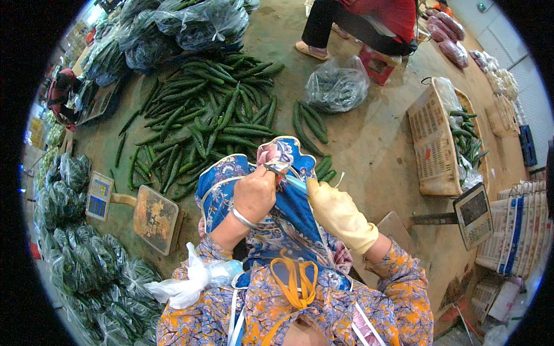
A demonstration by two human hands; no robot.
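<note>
My bare left hand (254, 193), with a silver bangle, is closed on a small dark object (276, 170) that I cannot make out, above the blue floral cloth (225, 176) over my lap. My right hand (337, 210), in a cream rubber glove, is closed on a light blue elongated object (294, 184) that meets the dark one. Beyond my lap lies a pile of cucumbers (202, 124) on the floor. A white plastic bag (184, 282) is tied near my left forearm.
Bagged cucumbers are stacked at left (86, 271) and back (196, 32). A scale (154, 219) stands left, another display (472, 216) right. A clear bag (337, 83), a cucumber crate (430, 153) and stacked crates (508, 225) are around. A seated person (381, 17) is ahead, another (60, 98) far left.
</note>
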